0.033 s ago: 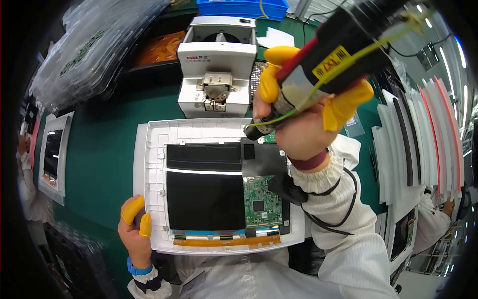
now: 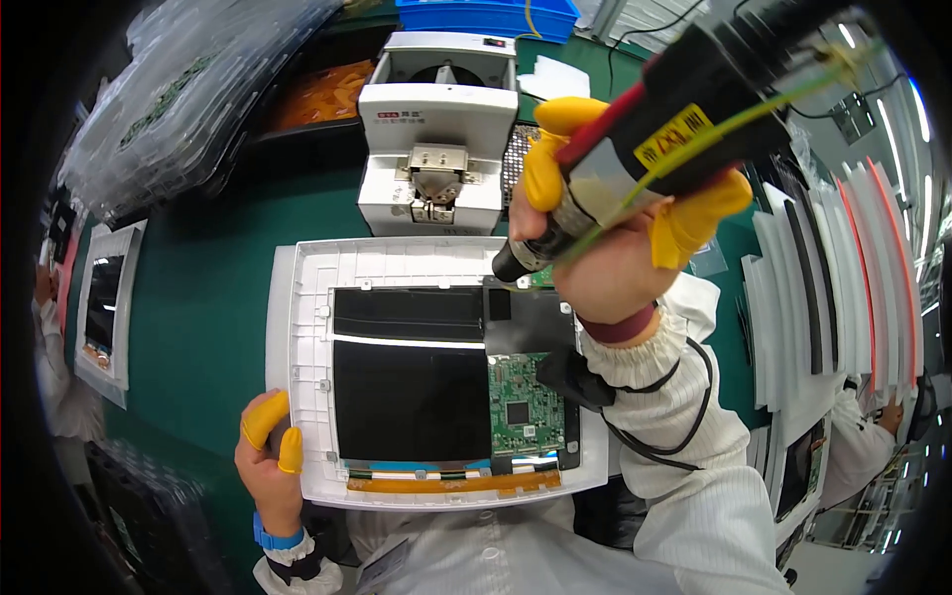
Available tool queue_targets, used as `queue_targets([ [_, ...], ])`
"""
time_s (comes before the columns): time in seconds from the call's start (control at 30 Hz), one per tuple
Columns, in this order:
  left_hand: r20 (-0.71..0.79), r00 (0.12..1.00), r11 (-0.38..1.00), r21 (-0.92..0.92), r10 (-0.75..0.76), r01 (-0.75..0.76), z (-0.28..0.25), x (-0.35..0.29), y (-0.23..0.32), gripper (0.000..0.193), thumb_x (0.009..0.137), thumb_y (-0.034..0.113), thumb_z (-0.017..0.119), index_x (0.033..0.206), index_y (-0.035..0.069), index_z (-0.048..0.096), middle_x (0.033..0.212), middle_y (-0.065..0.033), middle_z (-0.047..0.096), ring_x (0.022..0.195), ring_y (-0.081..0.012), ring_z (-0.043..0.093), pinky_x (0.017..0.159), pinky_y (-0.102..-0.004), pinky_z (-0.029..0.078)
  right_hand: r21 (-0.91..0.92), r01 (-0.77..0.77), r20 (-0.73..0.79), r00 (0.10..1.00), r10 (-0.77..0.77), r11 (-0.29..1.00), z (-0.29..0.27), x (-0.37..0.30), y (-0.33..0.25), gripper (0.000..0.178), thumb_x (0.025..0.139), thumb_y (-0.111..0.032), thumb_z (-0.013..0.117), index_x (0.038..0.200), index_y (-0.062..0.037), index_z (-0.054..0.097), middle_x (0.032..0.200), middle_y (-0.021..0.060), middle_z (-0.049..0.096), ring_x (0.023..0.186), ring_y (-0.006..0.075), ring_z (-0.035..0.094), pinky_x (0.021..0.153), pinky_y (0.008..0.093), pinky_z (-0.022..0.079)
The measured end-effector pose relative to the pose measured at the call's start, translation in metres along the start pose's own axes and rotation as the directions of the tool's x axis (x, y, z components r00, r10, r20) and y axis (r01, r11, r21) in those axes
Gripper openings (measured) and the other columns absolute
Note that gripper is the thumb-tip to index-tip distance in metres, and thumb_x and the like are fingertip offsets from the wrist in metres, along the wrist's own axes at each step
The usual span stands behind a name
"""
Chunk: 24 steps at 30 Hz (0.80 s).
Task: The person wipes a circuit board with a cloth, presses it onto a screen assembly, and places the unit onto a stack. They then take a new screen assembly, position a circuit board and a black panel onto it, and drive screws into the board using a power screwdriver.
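In my right hand (image 2: 615, 278) is an electric screwdriver (image 2: 654, 134) with a black, red and silver body, tilted, its dark tip low over the upper middle of a display unit. The fingers wrap round it and wear yellow finger cots. The unit has a white plastic housing (image 2: 309, 416), a dark glossy panel (image 2: 412, 402), a green circuit board (image 2: 528, 382) and an orange strip (image 2: 451, 484) along its near edge. My left hand (image 2: 270, 481), also in yellow cots, grips the housing's left edge near the front. Whether the tip meets a screw is hidden.
A white screw feeder (image 2: 431, 114) stands just beyond the unit. Stacked clear plastic trays (image 2: 188, 109) rise at back left, a blue bin (image 2: 486, 18) at the back. Upright foam sheets (image 2: 793, 288) line the right. Another display unit (image 2: 107, 307) lies at left; co-workers' arms show at both sides.
The screwdriver and my right hand have shifted slightly right and down. The display unit appears a touch further right in the picture. My left hand keeps its hold.
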<state>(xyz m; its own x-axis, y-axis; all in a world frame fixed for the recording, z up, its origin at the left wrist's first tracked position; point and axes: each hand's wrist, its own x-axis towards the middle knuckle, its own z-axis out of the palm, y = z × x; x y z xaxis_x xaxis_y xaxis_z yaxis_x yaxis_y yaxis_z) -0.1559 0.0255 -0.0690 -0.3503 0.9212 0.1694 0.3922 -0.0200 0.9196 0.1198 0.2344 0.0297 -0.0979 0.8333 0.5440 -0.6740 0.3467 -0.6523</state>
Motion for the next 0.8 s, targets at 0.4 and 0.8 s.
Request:
queue_targets([
  [0.4,-0.006,1.000,0.999,0.045,0.005,-0.005,-0.001,0.000,0.001,0.033,0.079,0.015,0.072,0.107,0.000,0.063,0.115,-0.0155,0.059,0.107,-0.0263,0.056,0.094,-0.0353,0.042,-0.108,-0.028,0.091,0.995,0.038,0.994,-0.003,0.002,0.001,0.117,0.069,-0.090,0.026,0.127,0.0100,0.044,0.080,0.0119,0.056,0.060,0.0165,0.055,0.053,0.0299,0.049],
  [0.8,-0.015,1.000,0.998,0.069,0.013,-0.012,0.001,0.003,0.009,0.032,0.077,0.015,0.073,0.104,0.001,0.065,0.112,-0.0166,0.060,0.104,-0.0271,0.057,0.091,-0.0353,0.043,-0.078,-0.037,0.248,0.967,0.055,0.996,-0.013,0.004,0.006,0.114,0.068,-0.092,0.023,0.127,0.0024,0.047,0.078,0.0075,0.052,0.061,0.0161,0.052,0.054,0.0324,0.046],
])
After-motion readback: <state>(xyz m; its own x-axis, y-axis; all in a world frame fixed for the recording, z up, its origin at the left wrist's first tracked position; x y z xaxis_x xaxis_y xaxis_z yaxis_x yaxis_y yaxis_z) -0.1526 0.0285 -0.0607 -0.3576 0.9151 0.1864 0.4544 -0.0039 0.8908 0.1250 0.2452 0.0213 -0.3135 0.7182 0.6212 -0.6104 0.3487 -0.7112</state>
